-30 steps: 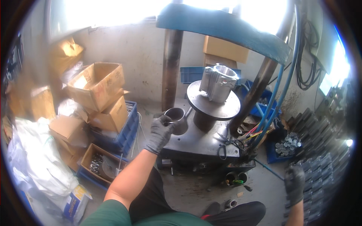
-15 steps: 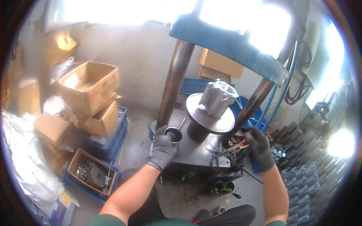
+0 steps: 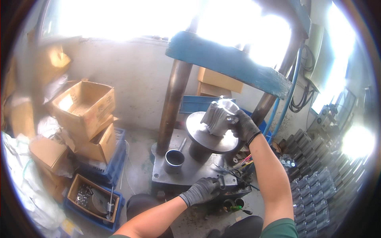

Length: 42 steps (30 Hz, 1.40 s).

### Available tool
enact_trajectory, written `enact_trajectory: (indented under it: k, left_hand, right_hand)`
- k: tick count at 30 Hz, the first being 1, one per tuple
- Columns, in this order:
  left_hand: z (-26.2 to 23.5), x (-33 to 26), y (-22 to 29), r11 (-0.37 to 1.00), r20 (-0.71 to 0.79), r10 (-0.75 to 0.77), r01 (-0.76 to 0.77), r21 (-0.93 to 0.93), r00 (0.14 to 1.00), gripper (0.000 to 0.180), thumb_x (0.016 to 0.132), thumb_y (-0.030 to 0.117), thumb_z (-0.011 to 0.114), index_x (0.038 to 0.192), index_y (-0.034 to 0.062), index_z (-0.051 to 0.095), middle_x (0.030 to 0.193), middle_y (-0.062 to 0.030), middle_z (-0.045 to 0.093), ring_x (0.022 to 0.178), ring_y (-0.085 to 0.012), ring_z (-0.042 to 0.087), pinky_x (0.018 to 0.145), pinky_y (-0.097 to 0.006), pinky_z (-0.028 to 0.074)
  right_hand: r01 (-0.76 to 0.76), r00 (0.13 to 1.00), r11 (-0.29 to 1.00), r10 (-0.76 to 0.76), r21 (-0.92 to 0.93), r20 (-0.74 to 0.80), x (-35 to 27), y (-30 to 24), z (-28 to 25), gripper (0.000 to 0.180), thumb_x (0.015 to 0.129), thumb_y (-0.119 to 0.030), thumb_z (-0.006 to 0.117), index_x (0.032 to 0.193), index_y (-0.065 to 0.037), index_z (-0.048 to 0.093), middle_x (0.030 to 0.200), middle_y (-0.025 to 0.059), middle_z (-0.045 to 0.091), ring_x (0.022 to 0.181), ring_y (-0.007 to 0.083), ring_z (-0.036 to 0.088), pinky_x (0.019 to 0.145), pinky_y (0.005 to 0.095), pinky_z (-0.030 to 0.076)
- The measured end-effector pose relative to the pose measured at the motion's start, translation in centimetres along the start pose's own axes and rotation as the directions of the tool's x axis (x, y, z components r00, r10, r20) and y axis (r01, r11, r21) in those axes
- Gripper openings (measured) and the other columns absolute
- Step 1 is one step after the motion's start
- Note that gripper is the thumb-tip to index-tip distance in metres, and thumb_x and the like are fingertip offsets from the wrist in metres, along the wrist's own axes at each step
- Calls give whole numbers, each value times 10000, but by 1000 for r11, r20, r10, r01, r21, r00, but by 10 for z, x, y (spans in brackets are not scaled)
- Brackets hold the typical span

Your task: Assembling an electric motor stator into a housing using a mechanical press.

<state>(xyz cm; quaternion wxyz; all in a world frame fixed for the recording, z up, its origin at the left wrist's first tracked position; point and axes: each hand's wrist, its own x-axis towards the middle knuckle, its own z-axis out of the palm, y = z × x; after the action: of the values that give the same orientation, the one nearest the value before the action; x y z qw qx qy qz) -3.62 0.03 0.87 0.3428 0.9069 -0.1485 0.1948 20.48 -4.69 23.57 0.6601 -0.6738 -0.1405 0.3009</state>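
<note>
A finned silver metal motor housing stands on the round metal plate of a press. My right hand, in a dark grey glove, is closed against the housing's right side near its top rim; its fingertips are partly hidden. My left hand, in a matching glove, is at the front edge of the press base. Its fingers curl around something dark that I cannot make out. To the left on the base stands a metal cup-like cylinder, with a metal rod behind it.
Thick steel columns and a blue crossbeam frame the plate. Cardboard boxes are stacked at left, above a box of metal parts. Rows of dark metal parts fill the right. Pens and cables lie beside the base.
My left hand has left the metal cylinder and moved right to the base's front edge. My right hand has moved left and up onto the housing. The view has shifted slightly.
</note>
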Motion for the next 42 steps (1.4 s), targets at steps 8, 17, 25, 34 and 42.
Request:
enact_trajectory:
  k: [8,17,25,34,42]
  left_hand:
    - [1,-8,7,999,147,44,-44,-2,988,275,925,274,750,1117,77,732,1147,-183,714,1057,-417,703,940,-523,561]
    - [-11,-17,40,998,376,-54,65,-16,925,259,881,222,797,1101,94,747,1109,-170,749,1028,-386,727,909,-478,585]
    - [10,-50,48,993,375,101,-69,-98,922,219,832,117,809,1022,41,733,995,-168,736,878,-356,730,781,-461,585]
    - [40,-53,52,951,613,-307,244,188,728,256,861,171,801,1081,41,788,1102,-162,753,990,-322,752,902,-424,597]
    - [45,-65,18,935,614,-354,250,251,706,274,837,158,775,1083,39,791,1057,-175,757,1013,-320,736,940,-427,571]
  right_hand:
    - [464,883,843,-464,272,-68,-140,81,17,379,977,-255,663,1282,-29,661,1075,68,728,764,173,682,683,312,559]
    - [199,980,828,-150,524,-134,-357,181,-103,764,877,-283,784,1519,27,510,1374,163,676,1216,275,691,1044,447,577]
    - [298,791,897,-41,326,-610,-497,268,-159,688,825,-267,714,1448,-9,576,1016,75,713,753,141,696,520,284,540]
    - [518,77,633,636,576,-768,-577,569,-240,283,962,-278,688,1223,-180,637,861,46,742,528,132,623,384,290,420]
    - [761,-190,532,731,373,-656,-657,617,-273,474,948,-685,650,1161,-262,672,955,-44,718,634,96,624,420,256,370]
